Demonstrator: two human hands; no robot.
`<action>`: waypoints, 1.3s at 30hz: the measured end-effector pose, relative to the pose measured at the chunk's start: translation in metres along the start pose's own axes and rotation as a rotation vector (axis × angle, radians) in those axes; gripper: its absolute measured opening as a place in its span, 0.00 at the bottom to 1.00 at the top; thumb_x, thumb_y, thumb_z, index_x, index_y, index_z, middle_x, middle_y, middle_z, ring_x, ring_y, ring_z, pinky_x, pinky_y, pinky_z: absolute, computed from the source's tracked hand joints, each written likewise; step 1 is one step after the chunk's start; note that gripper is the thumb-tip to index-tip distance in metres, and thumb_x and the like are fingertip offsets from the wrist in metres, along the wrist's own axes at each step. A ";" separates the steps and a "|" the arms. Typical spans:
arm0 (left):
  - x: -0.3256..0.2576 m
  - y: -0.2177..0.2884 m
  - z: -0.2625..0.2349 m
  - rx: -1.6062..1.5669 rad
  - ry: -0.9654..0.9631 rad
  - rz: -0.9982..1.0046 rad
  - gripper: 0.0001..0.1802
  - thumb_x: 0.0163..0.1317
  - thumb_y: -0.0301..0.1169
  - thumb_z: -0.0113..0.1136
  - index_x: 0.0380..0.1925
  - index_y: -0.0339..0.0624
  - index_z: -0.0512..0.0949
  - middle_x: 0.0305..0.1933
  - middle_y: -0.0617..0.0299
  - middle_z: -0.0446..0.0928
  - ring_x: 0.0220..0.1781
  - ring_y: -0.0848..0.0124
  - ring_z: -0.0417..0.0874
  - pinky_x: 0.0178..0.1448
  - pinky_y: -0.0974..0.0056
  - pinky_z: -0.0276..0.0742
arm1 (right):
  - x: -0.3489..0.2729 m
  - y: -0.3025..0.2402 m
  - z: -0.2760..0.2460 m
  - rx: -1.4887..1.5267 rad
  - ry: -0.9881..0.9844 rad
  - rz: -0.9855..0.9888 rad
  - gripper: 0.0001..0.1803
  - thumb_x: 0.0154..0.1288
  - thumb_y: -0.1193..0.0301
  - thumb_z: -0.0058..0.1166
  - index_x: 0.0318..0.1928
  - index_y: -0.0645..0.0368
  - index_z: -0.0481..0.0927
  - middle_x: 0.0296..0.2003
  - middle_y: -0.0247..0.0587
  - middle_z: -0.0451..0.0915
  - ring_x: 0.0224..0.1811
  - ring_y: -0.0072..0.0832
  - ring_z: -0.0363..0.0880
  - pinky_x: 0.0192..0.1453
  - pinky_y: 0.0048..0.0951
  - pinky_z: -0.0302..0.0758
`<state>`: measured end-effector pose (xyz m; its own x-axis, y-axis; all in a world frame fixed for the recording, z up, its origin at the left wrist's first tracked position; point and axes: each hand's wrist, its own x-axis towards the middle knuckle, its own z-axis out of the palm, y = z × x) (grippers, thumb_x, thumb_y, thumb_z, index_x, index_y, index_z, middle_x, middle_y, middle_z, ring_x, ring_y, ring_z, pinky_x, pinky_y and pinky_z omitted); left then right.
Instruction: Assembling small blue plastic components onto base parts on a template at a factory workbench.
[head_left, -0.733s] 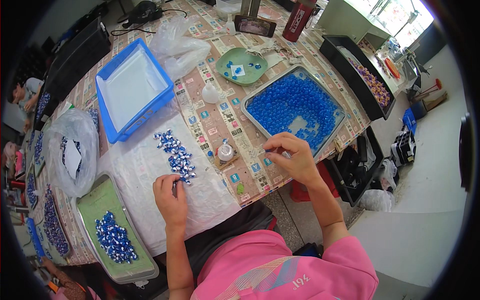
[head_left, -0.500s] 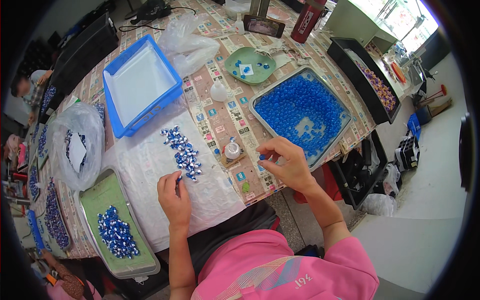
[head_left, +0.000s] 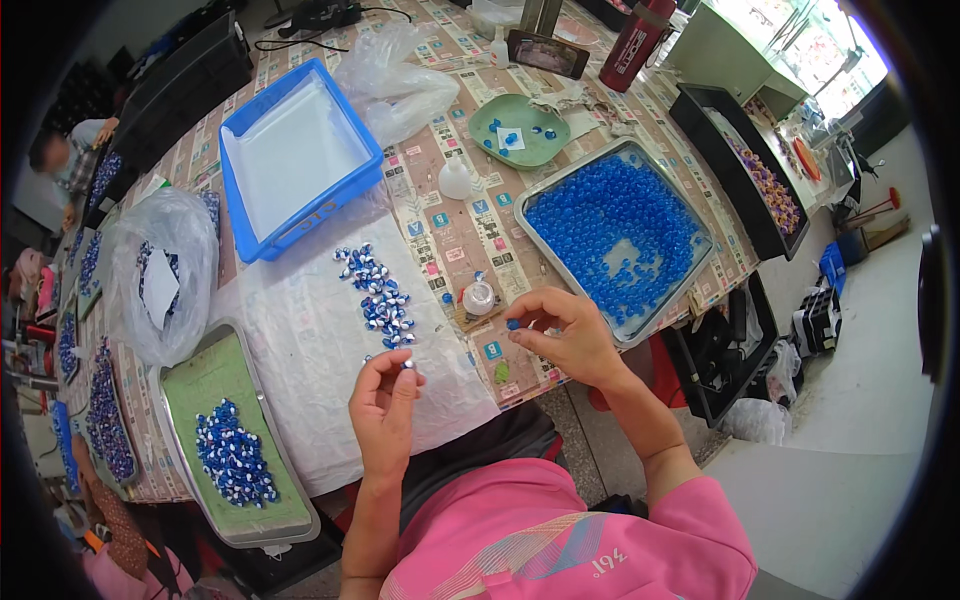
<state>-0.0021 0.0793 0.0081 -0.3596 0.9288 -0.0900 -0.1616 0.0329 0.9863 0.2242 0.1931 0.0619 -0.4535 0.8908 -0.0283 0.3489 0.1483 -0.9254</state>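
Observation:
My left hand [head_left: 384, 412] is raised over the near edge of the white sheet [head_left: 300, 340], pinching a small blue-and-white bead [head_left: 407, 365] between thumb and fingers. Just beyond it, a strip of similar blue-and-white beads [head_left: 386, 303] lies on the sheet. At the right, my right hand [head_left: 572, 338] grips a small blue bead [head_left: 513, 324] at its fingertips. A small round jar [head_left: 479, 298] stands between the hands, a little farther off. Beside my right hand, a metal tray [head_left: 566, 274] holds many clear blue beads [head_left: 590, 210].
A blue bin [head_left: 310, 222] lined with white stands at the far left. Nearer is a green-lined tray [head_left: 200, 375] with more blue-and-white beads. A white squeeze bottle [head_left: 454, 181], green dish [head_left: 552, 152], phone [head_left: 547, 54] and red flask [head_left: 635, 48] stand farther back. Other people sit at the left.
My left hand has lifted from the end of the bead strip and moved right, turning its fingertips up with a bead. My right hand keeps its pinch, nearly in place. The view has shifted slightly.

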 end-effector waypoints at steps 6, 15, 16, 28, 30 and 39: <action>-0.009 0.005 0.009 -0.623 -0.194 -0.477 0.11 0.69 0.23 0.57 0.51 0.38 0.76 0.48 0.61 0.79 0.46 0.72 0.83 0.51 0.67 0.81 | 0.002 0.009 0.005 0.185 -0.079 -0.003 0.10 0.58 0.84 0.63 0.41 0.63 0.83 0.47 0.39 0.80 0.45 0.20 0.81 0.46 0.20 0.79; -0.008 0.005 0.015 -0.744 -0.208 -0.589 0.09 0.70 0.25 0.57 0.50 0.41 0.76 0.45 0.59 0.80 0.42 0.73 0.83 0.47 0.68 0.83 | 0.000 -0.001 0.012 0.264 -0.057 0.154 0.12 0.59 0.84 0.63 0.45 0.64 0.82 0.46 0.38 0.80 0.45 0.19 0.80 0.48 0.20 0.79; -0.008 0.004 0.016 -0.744 -0.208 -0.590 0.09 0.70 0.25 0.57 0.50 0.41 0.76 0.45 0.59 0.80 0.42 0.73 0.83 0.47 0.68 0.83 | 0.000 -0.002 0.013 0.218 -0.041 0.136 0.13 0.59 0.84 0.63 0.45 0.64 0.82 0.46 0.38 0.80 0.44 0.19 0.80 0.47 0.20 0.79; -0.005 -0.006 0.011 -0.813 -0.213 -0.626 0.09 0.71 0.25 0.56 0.49 0.40 0.76 0.46 0.59 0.81 0.43 0.73 0.84 0.48 0.68 0.84 | 0.001 0.012 0.016 0.200 -0.099 0.058 0.12 0.58 0.83 0.66 0.44 0.65 0.84 0.47 0.40 0.80 0.47 0.21 0.80 0.48 0.20 0.79; -0.004 -0.004 0.009 -0.814 -0.199 -0.624 0.10 0.71 0.25 0.56 0.50 0.40 0.76 0.46 0.59 0.81 0.43 0.73 0.84 0.49 0.68 0.84 | 0.002 0.012 0.017 0.221 -0.106 0.058 0.12 0.58 0.83 0.66 0.44 0.65 0.84 0.47 0.40 0.80 0.47 0.22 0.80 0.49 0.20 0.79; -0.002 -0.011 -0.003 -0.931 -0.224 -0.636 0.12 0.71 0.25 0.56 0.54 0.38 0.76 0.47 0.58 0.81 0.46 0.71 0.85 0.52 0.68 0.84 | 0.017 0.004 0.023 0.109 -0.010 0.033 0.11 0.58 0.83 0.64 0.42 0.64 0.85 0.45 0.38 0.81 0.43 0.19 0.80 0.45 0.18 0.77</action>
<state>-0.0023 0.0758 -0.0034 0.1869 0.8898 -0.4163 -0.9057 0.3202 0.2779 0.1994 0.1986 0.0489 -0.4516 0.8900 -0.0627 0.2729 0.0709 -0.9594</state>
